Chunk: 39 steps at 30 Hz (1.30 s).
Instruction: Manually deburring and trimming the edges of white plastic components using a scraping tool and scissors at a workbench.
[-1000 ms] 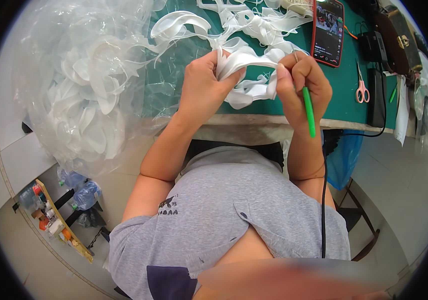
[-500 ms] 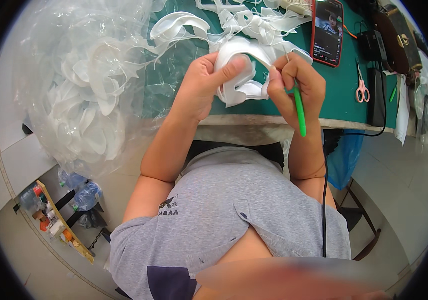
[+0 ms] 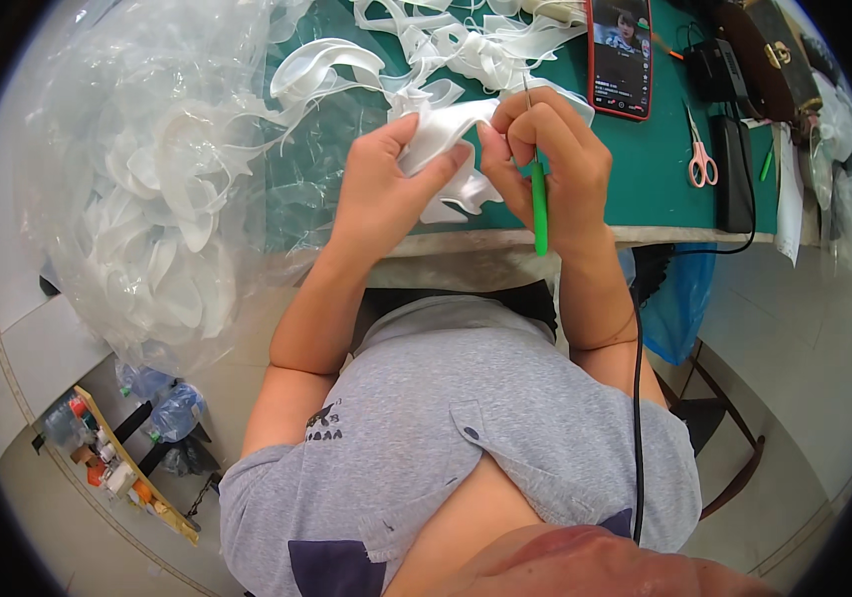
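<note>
My left hand [image 3: 391,179] is closed on a white curved fabric piece [image 3: 436,134], with the thumb on top of it. A lower part of the piece hangs near the table's front edge. My right hand [image 3: 555,159] is closed round a slim green-handled tool [image 3: 540,209]. Its thin metal tip points away from me above the knuckles; I cannot make out the tip's exact shape. The right thumb and forefinger also seem to pinch the piece's right edge. Beyond both hands lies a tangle of white strips and offcuts [image 3: 485,52], with a curved white piece [image 3: 326,65] to its left.
A clear plastic bag [image 3: 147,199] full of white pieces covers the left side. On the green table [image 3: 645,179] are a phone [image 3: 620,55], pink-handled scissors [image 3: 701,159], a black case [image 3: 732,174] and a cable. A blue bag [image 3: 679,308] hangs below the table's right side.
The white piece has turned and bunched; the open loop it formed between my hands no longer shows. My right hand has come closer to my left. The whole view has shifted slightly.
</note>
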Tool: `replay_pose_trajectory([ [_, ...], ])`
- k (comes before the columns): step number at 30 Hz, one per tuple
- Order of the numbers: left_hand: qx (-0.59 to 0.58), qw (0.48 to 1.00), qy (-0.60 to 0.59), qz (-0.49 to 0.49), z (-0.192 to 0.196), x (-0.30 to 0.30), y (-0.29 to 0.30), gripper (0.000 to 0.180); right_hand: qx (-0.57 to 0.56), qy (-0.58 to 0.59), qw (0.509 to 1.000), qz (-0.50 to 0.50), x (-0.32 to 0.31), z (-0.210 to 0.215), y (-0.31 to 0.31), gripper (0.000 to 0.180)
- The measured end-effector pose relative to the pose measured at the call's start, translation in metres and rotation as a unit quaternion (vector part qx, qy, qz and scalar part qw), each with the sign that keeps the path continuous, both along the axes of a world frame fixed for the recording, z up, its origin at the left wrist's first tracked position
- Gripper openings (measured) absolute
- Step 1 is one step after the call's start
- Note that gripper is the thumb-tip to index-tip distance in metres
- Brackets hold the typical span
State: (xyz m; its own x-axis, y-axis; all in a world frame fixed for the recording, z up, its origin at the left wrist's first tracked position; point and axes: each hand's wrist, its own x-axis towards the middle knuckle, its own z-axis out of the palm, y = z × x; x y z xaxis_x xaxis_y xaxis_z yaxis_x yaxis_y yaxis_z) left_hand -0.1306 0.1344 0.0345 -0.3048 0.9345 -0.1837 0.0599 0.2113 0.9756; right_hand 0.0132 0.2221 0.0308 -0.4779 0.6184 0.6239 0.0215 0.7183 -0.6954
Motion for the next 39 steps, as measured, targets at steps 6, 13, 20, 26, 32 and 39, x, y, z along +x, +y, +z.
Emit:
replay_pose_trajectory([
  [6, -0.053, 0.977, 0.199, -0.05, -0.023, -0.003, -0.005, 0.023, 0.023, 0.01, 0.999, -0.027, -0.004, 0.009, 0.007, 0.032],
  [13, -0.066, 0.975, -0.209, -0.044, 0.001, -0.014, 0.0, 0.026, -0.064, -0.01, 0.998, -0.019, -0.001, 0.002, 0.016, 0.031],
  [20, 0.079, 0.981, -0.143, 0.108, -0.003, -0.015, 0.009, 0.031, -0.058, 0.016, 0.998, -0.004, -0.01, 0.008, 0.019, 0.031],
  [26, 0.107, 0.967, -0.206, 0.107, -0.001, -0.017, 0.014, 0.024, 0.079, 0.026, 0.993, -0.082, -0.015, 0.009, 0.019, 0.027],
  [32, 0.103, 0.958, -0.244, 0.108, -0.004, -0.014, 0.014, 0.028, -0.033, -0.076, 0.993, 0.081, -0.002, 0.006, -0.02, 0.032],
  [39, 0.078, 0.938, -0.297, 0.159, -0.018, -0.035, 0.011, 0.035, -0.026, -0.184, 0.978, 0.099, 0.014, -0.042, -0.04, 0.032],
])
